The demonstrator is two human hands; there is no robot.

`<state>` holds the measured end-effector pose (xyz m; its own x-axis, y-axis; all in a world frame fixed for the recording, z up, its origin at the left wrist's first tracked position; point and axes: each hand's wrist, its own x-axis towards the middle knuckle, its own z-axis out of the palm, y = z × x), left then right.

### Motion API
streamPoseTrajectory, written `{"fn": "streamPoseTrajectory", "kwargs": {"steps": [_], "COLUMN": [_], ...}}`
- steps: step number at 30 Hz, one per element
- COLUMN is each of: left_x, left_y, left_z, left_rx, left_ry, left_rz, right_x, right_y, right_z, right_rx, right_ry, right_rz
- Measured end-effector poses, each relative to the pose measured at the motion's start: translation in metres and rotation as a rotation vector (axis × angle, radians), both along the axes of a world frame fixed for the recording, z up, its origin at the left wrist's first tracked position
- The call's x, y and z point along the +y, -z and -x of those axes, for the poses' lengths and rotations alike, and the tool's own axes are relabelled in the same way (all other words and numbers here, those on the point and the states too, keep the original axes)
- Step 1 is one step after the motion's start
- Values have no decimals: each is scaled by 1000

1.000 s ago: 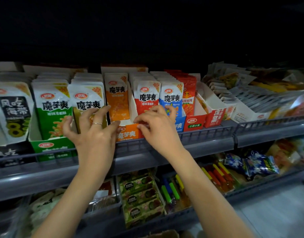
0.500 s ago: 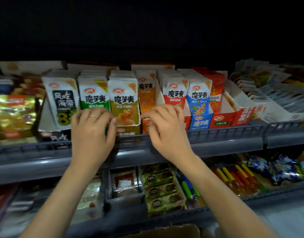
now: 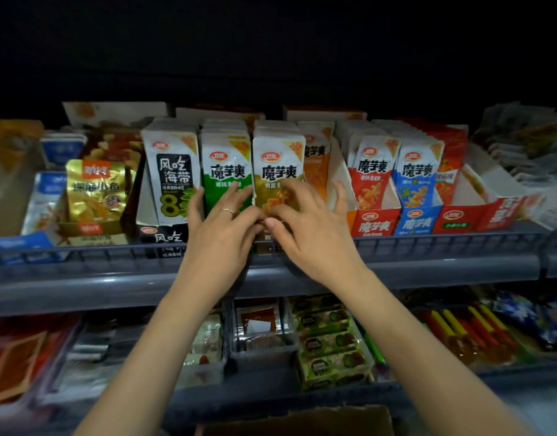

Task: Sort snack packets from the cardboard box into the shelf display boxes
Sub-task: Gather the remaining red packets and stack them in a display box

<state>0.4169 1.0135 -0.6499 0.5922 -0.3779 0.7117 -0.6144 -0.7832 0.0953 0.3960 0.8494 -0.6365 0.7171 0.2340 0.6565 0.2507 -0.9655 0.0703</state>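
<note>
Your left hand (image 3: 222, 229) lies open, fingers spread across the front green packet (image 3: 226, 171) on the upper shelf (image 3: 97, 278). Your right hand (image 3: 312, 229) bends its fingers over the lower front of the olive packet (image 3: 278, 165) just to the right; whether it grips cannot be told. Both packets stand upright, heading their rows. The cardboard box (image 3: 296, 420) sits nearest you, at the bottom edge.

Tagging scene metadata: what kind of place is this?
Probably a shop's snack aisle: tiered grey shelves with wire front rails, snack packets standing in branded display boxes, more packaged goods on the shelf below.
</note>
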Motion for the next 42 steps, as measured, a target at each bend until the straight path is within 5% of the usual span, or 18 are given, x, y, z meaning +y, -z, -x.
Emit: {"fn": "streamPoseTrajectory", "kwargs": {"steps": [14,21,38,42], "left_x": [-14,-19,-24,-20], "left_y": [-2,-1,-2,0], "left_z": [8,11,2,0], "left_rx": [-70,-98,14,8], "left_ry": [-152,-211,-149,-136], "left_rz": [53,100,335,198], "right_x": [-10,-57,-58,-57], "right_y": [-11,-24,-12,-10], "right_z": [-7,-12,-17,-15], "right_rx": [128,257,141,117], "right_ry": [-100,-293,-360,-328], "right_rz": [-78,-343,-369,-328]}}
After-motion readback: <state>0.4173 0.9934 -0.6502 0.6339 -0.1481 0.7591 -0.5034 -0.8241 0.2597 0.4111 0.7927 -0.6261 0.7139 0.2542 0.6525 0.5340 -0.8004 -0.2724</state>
